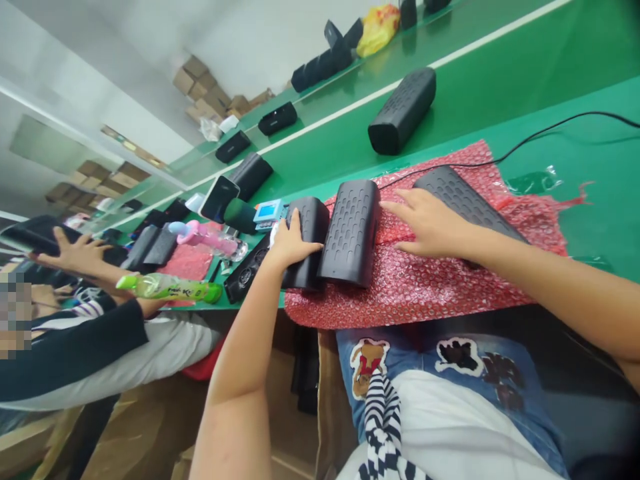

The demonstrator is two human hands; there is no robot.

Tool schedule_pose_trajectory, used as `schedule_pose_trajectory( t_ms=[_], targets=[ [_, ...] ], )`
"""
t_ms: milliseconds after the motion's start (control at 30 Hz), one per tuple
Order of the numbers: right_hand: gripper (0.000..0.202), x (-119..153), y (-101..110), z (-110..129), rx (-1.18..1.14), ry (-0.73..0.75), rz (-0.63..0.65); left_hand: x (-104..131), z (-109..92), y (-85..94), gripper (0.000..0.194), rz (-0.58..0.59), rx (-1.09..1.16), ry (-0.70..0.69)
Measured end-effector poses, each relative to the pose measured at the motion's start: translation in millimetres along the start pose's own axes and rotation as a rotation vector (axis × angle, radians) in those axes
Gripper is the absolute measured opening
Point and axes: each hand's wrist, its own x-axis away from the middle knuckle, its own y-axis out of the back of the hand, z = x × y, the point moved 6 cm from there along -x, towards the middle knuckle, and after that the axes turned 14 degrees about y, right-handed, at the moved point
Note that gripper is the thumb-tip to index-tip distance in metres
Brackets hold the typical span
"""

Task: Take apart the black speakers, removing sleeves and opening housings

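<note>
My left hand [293, 245] lies on a black speaker housing [313, 230], thumb and index finger stretched apart. Close against that one is a second black speaker housing [350, 230], its face covered in raised oblong marks. My right hand [425, 223] is just to the right of this second housing, fingers spread with nothing in them. Partly behind my right hand and forearm, a third speaker housing [463, 193] lies at a slant. All three rest on red bubble wrap [400, 280].
Another speaker housing [403, 110] sits farther back on the green bench [590, 160], near a black cable [540, 130]. Leftward are a small device with a blue screen [269, 212], a pink bottle [213, 239] and a green bottle [170, 287]. A co-worker's hand [73, 253] holds a black housing.
</note>
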Motion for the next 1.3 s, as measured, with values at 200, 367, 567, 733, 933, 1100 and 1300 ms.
schedule_pose_trajectory(
  t_ms=[200, 367, 567, 733, 933, 1100, 1300],
  targets=[
    [0.091, -68.8, -13.2, 7.6, 0.055, 0.402, 0.177, -10.0, 9.5, 1.0, 0.127, 0.024, 0.093, -0.02],
    [0.085, -82.6, -17.1, 14.0, 0.101, 0.549, 0.191, -11.4, 16.7, 3.5, 0.119, -0.003, 0.22, -0.081],
    [0.087, -77.4, -14.7, 15.3, 0.135, 0.604, 0.141, -8.7, 17.9, 4.5, 0.116, 0.011, 0.204, -0.05],
    [0.081, -71.3, -17.8, 16.1, 0.088, 0.66, 0.139, 1.0, 6.1, 1.2, 0.122, -0.086, 0.057, 0.005],
    [0.085, -74.5, -20.8, 13.9, 0.045, 0.674, 0.188, 6.4, -9.4, -3.2, 0.128, -0.099, -0.032, 0.028],
    [0.083, -78.5, -16.1, 15.5, 0.088, 0.716, 0.169, 15.3, -16.7, 2.5, 0.121, -0.098, -0.029, 0.12],
    [0.075, -83.2, -9.7, 20.6, 0.156, 0.797, 0.107, 19.8, -18.1, 6.0, 0.113, -0.09, -0.044, 0.124]
  ],
)
